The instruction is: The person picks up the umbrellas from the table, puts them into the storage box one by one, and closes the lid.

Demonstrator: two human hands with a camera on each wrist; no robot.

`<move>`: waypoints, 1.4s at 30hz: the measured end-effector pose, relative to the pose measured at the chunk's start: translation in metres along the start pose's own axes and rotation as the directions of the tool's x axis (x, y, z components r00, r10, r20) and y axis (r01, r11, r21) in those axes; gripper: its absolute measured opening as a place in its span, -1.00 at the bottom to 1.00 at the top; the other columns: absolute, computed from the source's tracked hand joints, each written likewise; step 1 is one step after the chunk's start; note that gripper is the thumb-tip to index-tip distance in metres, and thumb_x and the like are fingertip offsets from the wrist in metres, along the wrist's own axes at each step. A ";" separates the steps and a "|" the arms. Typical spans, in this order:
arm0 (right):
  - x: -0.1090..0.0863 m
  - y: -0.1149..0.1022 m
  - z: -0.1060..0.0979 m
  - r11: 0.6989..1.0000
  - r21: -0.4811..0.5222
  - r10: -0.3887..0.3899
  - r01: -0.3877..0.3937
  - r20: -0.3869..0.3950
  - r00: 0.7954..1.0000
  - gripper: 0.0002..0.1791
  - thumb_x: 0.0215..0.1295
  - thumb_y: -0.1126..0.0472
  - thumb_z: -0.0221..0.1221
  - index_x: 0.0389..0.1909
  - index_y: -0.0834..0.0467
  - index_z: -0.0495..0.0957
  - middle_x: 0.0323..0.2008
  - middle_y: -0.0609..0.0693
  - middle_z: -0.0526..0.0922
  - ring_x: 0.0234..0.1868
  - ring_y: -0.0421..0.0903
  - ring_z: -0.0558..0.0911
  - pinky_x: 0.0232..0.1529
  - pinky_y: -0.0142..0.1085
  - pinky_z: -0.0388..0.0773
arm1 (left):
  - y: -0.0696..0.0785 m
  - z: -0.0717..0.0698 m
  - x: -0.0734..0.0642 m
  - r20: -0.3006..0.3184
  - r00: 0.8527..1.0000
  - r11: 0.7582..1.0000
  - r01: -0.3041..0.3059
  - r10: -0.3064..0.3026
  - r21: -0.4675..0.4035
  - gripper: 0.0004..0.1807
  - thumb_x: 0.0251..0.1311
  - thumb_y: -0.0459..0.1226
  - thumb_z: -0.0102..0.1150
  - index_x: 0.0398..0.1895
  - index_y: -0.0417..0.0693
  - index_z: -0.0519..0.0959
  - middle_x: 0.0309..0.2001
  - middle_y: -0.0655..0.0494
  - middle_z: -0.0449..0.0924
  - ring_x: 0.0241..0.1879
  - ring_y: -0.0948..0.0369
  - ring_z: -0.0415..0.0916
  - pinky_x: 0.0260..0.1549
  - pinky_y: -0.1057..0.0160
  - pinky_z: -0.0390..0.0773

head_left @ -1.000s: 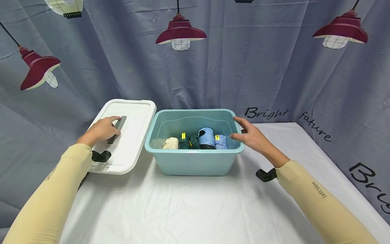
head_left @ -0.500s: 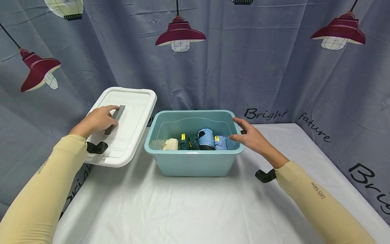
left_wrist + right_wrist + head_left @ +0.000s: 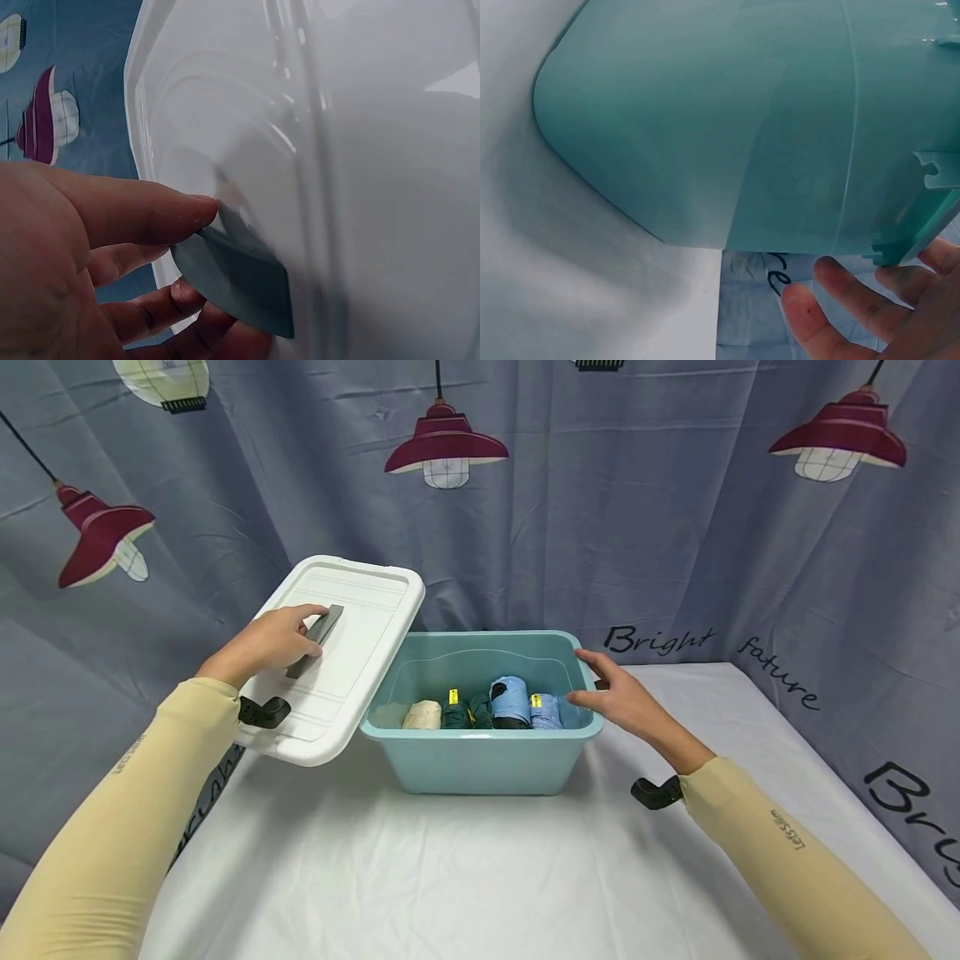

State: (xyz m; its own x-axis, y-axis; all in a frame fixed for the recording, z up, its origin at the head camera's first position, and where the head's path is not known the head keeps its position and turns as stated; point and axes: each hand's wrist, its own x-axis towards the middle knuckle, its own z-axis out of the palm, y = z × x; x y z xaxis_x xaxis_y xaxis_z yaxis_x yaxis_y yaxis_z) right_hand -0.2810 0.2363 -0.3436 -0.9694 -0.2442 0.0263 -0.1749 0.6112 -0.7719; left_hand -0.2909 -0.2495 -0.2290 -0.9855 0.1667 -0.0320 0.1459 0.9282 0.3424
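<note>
My left hand (image 3: pixel 262 643) pinches the grey handle (image 3: pixel 313 642) of a white plastic lid (image 3: pixel 360 652). In the left wrist view, the thumb lies on one side of the handle (image 3: pixel 240 277) and fingers curl under the other. The lid hangs tilted, its right edge overlapping the left rim of a blue-green storage bin (image 3: pixel 480 760) in the head view. My right hand (image 3: pixel 615 692) holds the bin's right rim, thumb and forefinger spread along it. Other fingers (image 3: pixel 862 300) lie outside the wall in the right wrist view. Rolled cloth bundles (image 3: pixel 510 700) lie inside the bin: cream, dark green and blue.
A white cloth covers the table (image 3: pixel 480 868) under the bin. Close behind hangs a grey-blue curtain (image 3: pixel 630 527) printed with red lamps and lettering; it also runs along the right and left sides.
The lid has risen in my left hand, first slightly left, then right towards the bin, and now overlaps its left rim. My right hand and the bin have stayed in place.
</note>
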 end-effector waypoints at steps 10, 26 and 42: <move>0.001 0.001 -0.001 1.000 -0.004 -0.009 0.009 -0.002 1.000 -0.02 0.32 -0.08 0.26 0.63 -0.05 -0.06 0.57 0.10 0.12 0.33 0.21 0.46 0.20 0.17 0.48 | 0.032 0.003 0.010 0.018 0.998 0.996 -0.068 0.067 0.064 -0.24 0.25 -0.30 0.13 0.55 -0.05 0.21 -0.12 -0.17 0.48 -0.21 -0.01 0.40 -0.26 0.04 0.40; 0.001 0.004 0.002 1.000 0.001 -0.022 0.022 -0.005 1.000 -0.03 0.33 -0.08 0.25 0.63 -0.08 -0.06 0.59 0.07 0.08 0.37 0.23 0.43 0.25 0.20 0.43 | 0.081 0.018 0.023 0.070 0.990 0.984 -0.128 0.120 0.123 -0.26 0.24 -0.31 0.14 0.53 0.12 0.25 0.13 -0.19 0.53 -0.02 -0.01 0.50 -0.10 0.01 0.47; -0.001 0.006 0.000 0.999 0.016 -0.032 0.032 -0.005 0.999 0.00 0.31 -0.19 0.26 0.63 -0.08 -0.06 0.58 0.10 0.09 0.38 0.24 0.42 0.26 0.20 0.42 | 0.120 0.042 0.029 0.168 0.963 0.959 -0.239 0.212 0.155 -0.30 0.23 -0.34 0.14 0.48 0.14 0.33 0.00 -0.01 0.56 -0.04 0.08 0.47 -0.05 0.06 0.46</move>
State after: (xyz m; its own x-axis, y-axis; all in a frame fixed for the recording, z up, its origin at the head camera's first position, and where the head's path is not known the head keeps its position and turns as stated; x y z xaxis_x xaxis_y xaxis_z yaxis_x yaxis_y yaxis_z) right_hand -0.2806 0.2402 -0.3485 -0.9640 -0.2602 0.0543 -0.2034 0.5907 -0.7808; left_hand -0.2986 -0.1192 -0.2283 -0.9031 0.4135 -0.1157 0.3884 0.9015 0.1907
